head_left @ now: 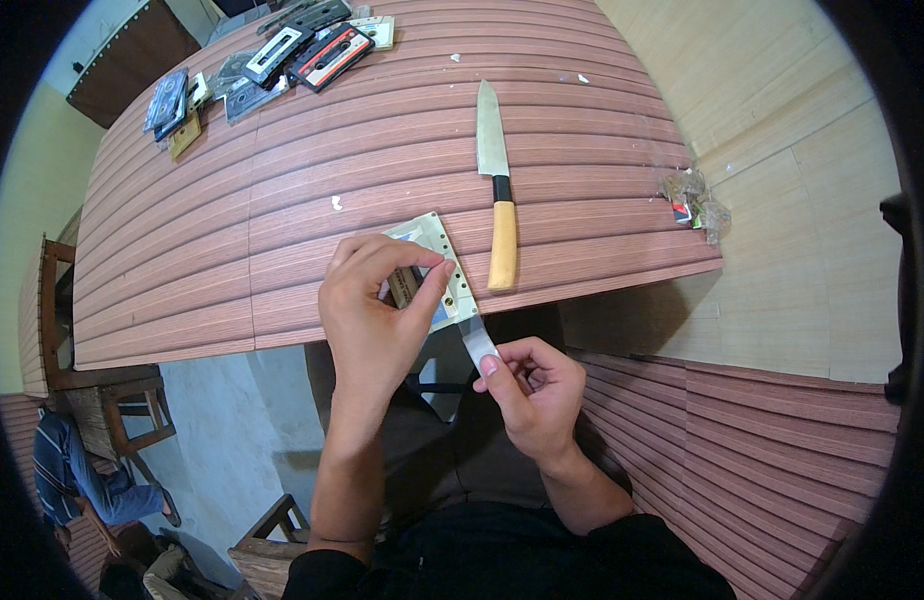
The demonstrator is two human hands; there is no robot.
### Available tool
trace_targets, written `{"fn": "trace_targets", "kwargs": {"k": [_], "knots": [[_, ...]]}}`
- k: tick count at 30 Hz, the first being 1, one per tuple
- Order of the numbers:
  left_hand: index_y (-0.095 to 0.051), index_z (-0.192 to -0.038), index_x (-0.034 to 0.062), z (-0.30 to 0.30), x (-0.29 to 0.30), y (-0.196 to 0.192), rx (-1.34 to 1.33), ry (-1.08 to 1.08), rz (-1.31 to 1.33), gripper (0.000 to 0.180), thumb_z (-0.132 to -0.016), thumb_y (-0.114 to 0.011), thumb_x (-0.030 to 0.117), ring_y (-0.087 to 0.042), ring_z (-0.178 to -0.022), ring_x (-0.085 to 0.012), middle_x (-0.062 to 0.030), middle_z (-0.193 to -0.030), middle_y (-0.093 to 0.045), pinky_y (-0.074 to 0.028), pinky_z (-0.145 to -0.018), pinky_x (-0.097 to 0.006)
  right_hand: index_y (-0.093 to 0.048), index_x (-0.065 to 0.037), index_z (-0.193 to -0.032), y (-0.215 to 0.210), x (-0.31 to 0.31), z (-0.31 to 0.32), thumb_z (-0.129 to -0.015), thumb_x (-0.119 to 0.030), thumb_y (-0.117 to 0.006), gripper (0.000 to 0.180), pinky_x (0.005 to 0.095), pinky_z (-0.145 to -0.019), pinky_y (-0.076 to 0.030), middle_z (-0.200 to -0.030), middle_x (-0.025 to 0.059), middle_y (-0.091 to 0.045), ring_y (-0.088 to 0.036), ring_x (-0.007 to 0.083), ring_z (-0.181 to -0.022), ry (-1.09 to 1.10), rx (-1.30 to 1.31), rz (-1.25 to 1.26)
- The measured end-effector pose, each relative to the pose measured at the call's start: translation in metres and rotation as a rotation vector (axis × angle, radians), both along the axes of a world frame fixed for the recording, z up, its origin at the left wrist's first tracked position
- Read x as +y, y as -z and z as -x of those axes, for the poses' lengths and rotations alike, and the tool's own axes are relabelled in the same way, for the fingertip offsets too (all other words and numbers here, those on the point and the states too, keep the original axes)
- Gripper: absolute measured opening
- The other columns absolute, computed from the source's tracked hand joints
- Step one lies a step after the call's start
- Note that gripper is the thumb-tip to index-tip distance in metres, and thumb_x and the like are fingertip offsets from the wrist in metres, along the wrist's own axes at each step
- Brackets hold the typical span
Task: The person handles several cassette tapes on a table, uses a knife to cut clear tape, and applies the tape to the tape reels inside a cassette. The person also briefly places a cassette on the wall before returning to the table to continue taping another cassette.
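A cream audio cassette lies at the near edge of the table, partly covered by my left hand. The thumb and forefinger of that hand are pinched together over the cassette; anything between them is too small to make out. Just past the table edge, my right hand grips a pale, flat strip between thumb and fingers. The strip's upper end meets the cassette's lower corner; I cannot tell whether it is attached. A knife with a wooden handle lies right of the cassette, its blade pointing away from me.
Several cassettes are heaped at the far left of the striped table, with another small stack beside them. Crumpled clear wrapping lies at the right edge. On the floor at left, a person sits near wooden furniture.
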State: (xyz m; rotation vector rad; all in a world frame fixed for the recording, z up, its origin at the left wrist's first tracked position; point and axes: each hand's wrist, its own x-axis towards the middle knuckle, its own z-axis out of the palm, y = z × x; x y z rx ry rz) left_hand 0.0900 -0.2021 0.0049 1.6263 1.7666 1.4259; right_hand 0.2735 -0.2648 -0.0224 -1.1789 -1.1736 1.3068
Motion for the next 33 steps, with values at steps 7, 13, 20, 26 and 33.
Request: {"fn": "trace_targets", "kwargs": {"k": [7, 13, 20, 26, 33], "knots": [[-0.084, -0.09, 0.0045, -0.001, -0.001, -0.001, 0.068, -0.016, 0.028, 0.022, -0.079, -0.101, 0.014, -0.062, -0.088, -0.0175, -0.0038, -0.088, -0.075, -0.045, -0.07, -0.032, -0.077, 0.003, -0.097, -0.001, -0.002, 0.006, -0.105, -0.018, -0.083, 0.023, 0.0176, -0.056, -0.043, -0.077, 0.0054, -0.079, -0.066, 0.0017, -0.066, 0.052, -0.031, 0.013], [-0.084, -0.089, 0.0045, -0.002, 0.0, 0.001, 0.067, -0.026, 0.004, 0.022, -0.079, -0.101, 0.015, -0.063, -0.088, -0.0178, -0.004, -0.087, -0.075, -0.045, -0.07, -0.032, -0.075, 0.002, -0.094, -0.004, -0.003, 0.01, -0.105, -0.016, -0.082, 0.022, 0.0191, -0.058, -0.046, -0.078, 0.0058, -0.078, -0.069, 0.0041, -0.068, 0.052, -0.063, 0.003], [-0.083, -0.089, 0.0037, -0.003, 0.0, 0.003, 0.085, -0.033, -0.019, 0.02, -0.082, -0.099, 0.014, -0.064, -0.09, -0.019, -0.0057, -0.088, -0.076, -0.048, -0.073, -0.034, -0.076, 0.001, -0.093, -0.004, -0.004, 0.011, -0.105, -0.016, -0.082, 0.022, 0.0179, -0.056, -0.042, -0.077, 0.004, -0.079, -0.066, 0.0013, -0.066, 0.079, -0.055, 0.03], [-0.084, -0.09, 0.0034, -0.004, 0.001, 0.002, 0.101, -0.054, -0.008, 0.021, -0.082, -0.099, 0.015, -0.065, -0.09, -0.0203, -0.007, -0.089, -0.076, -0.05, -0.075, -0.034, -0.073, 0.001, -0.093, -0.006, -0.004, 0.009, -0.108, -0.016, -0.078, 0.023, 0.0191, -0.059, -0.05, -0.077, 0.0067, -0.076, -0.071, 0.0065, -0.067, 0.041, -0.083, 0.025], [-0.084, -0.093, 0.0043, 0.002, -0.002, -0.001, 0.07, -0.001, 0.056, 0.028, -0.076, -0.103, 0.017, -0.067, -0.09, -0.0174, -0.0063, -0.093, -0.075, -0.05, -0.069, -0.032, -0.073, 0.001, -0.094, -0.002, -0.005, 0.012, -0.108, -0.015, -0.078, 0.022, 0.0195, -0.061, -0.052, -0.078, 0.0073, -0.077, -0.071, 0.0073, -0.067, 0.065, -0.079, 0.025]]}}
